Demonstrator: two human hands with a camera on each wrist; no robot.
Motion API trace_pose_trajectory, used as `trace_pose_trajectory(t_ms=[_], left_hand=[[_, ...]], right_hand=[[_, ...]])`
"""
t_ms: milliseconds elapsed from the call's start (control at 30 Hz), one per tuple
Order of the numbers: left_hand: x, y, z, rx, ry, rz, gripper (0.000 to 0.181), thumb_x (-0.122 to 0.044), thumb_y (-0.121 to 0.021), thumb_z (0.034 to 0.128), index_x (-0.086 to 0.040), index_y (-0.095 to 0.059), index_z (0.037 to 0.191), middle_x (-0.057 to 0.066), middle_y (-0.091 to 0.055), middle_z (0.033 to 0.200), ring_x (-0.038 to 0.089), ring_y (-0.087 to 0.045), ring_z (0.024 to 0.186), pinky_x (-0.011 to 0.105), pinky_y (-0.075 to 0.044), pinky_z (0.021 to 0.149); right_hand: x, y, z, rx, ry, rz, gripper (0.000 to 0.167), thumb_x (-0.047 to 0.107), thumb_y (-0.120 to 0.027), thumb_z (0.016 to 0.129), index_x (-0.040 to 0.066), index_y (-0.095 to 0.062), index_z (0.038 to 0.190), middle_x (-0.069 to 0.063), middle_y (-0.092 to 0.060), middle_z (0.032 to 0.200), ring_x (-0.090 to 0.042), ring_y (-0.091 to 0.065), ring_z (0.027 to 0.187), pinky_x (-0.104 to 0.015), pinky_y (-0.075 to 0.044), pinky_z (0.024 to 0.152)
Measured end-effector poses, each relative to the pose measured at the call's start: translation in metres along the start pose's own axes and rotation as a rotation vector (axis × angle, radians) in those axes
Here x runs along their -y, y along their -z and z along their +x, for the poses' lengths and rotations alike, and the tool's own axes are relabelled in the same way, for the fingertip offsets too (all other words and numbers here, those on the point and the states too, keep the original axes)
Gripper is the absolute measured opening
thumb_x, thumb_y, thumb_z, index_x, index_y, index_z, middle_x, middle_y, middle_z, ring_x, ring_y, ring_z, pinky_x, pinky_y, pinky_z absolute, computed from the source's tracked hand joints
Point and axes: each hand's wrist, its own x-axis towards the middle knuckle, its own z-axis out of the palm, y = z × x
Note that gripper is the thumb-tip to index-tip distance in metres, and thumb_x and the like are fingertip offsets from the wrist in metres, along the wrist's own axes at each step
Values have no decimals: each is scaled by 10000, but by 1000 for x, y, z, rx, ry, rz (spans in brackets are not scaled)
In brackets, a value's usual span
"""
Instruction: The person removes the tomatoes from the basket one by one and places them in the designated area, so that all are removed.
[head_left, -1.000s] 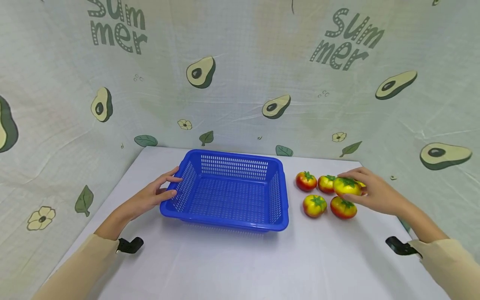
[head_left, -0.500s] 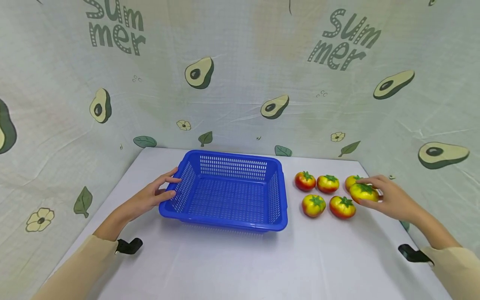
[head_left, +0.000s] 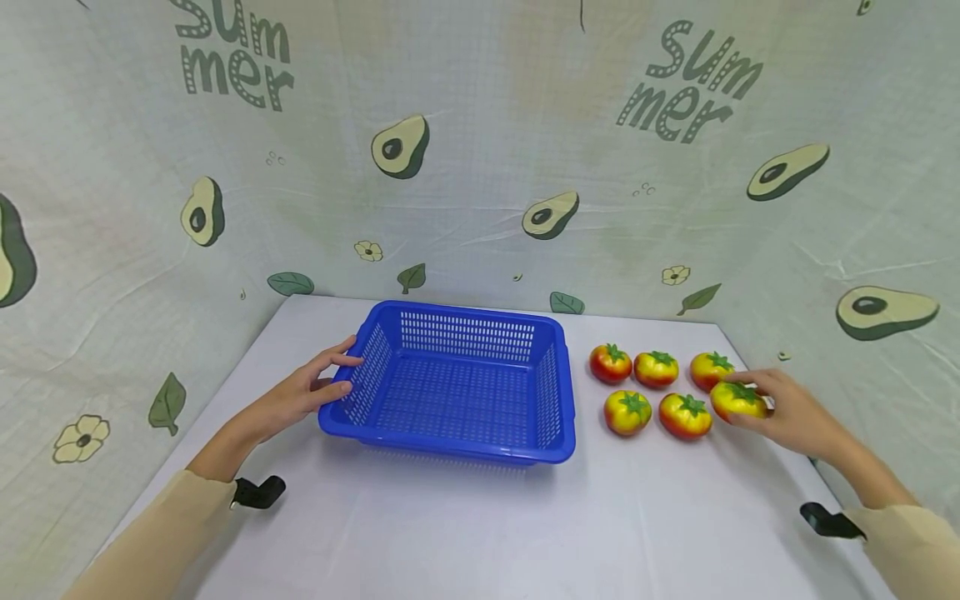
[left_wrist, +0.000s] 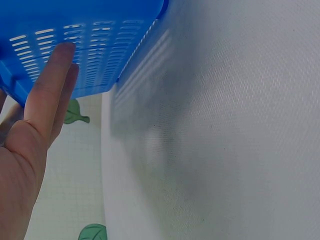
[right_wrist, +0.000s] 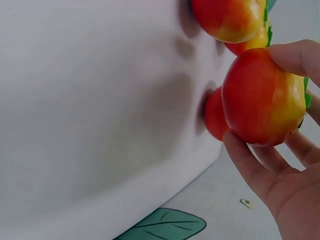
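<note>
My left hand [head_left: 296, 393] grips the left rim of a blue plastic basket [head_left: 447, 451]. In the left wrist view, straight fingers [left_wrist: 47, 95] lie against the basket's slotted outer wall [left_wrist: 95, 45]; the others are partly hidden. At the right, my right hand [head_left: 798, 412] holds a red-and-yellow tomato [head_left: 738, 402] with a green leafy top, between thumb and fingers. In the right wrist view this tomato [right_wrist: 262, 97] appears just off the table, its shadow apart from it. Several similar tomatoes rest on the table, the nearest ones a back tomato [head_left: 710, 372] and a front tomato [head_left: 685, 416].
A white-covered table [head_left: 480, 533] carries everything. Between basket and right hand sit more tomatoes, among them a red one [head_left: 611, 364], a back-row one [head_left: 656, 369] and a front one [head_left: 627, 412]. Printed cloth [head_left: 465, 217] with avocados hangs behind and at both sides.
My right hand has carried the tomato to the right and lower, away from over the group, uncovering the back-right tomato. My left hand and the basket have stayed put.
</note>
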Motion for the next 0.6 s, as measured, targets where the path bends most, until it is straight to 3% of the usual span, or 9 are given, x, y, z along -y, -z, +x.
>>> trace_pose_trajectory(t_ms=[167, 200, 267, 400, 600], left_hand=[[0, -1, 0, -3, -5, 7, 479, -244, -586, 1106, -114, -472, 1553, 83, -37, 1801, 587, -149, 1569, 746, -401, 1120], [0, -1, 0, -3, -5, 6, 479, -244, -585, 1107, -113, -471, 1554, 83, -37, 1801, 590, -165, 1564, 743, -407, 1117], [-1, -1, 0, -4, -1, 8, 480, -246, -585, 1107, -116, -471, 1554, 82, -37, 1801, 590, -159, 1565, 750, -396, 1121], [-1, -1, -1, -4, 6, 11, 481, -253, -583, 1107, -117, -470, 1554, 81, -35, 1801, 595, -133, 1569, 766, -378, 1123], [-2, 0, -1, -6, 7, 14, 481, -258, -581, 1109, -123, -469, 1556, 82, -37, 1801, 613, -160, 1555, 761, -392, 1113]], right_hand=[[-10, -6, -2, 15, -28, 11, 553, 167, -902, 850, -2, -658, 1317, -297, -571, 1286, -497, -599, 1067, -306, -607, 740], [-13, -7, -2, 20, -33, 13, 553, 165, -899, 852, -4, -656, 1319, -299, -568, 1289, -499, -599, 1068, -289, -594, 737], [-16, -8, -3, 29, -44, 21, 552, 161, -892, 858, -12, -650, 1324, -309, -559, 1297, -509, -598, 1068, -351, -619, 759], [-21, -12, -5, 53, -69, 38, 560, 160, -873, 876, -24, -632, 1347, -330, -545, 1315, -524, -586, 1084, -643, -599, 833], [-20, -16, -8, 61, -66, 54, 548, 165, -873, 876, -19, -637, 1335, -320, -567, 1289, -510, -592, 1079, -655, -591, 836]])
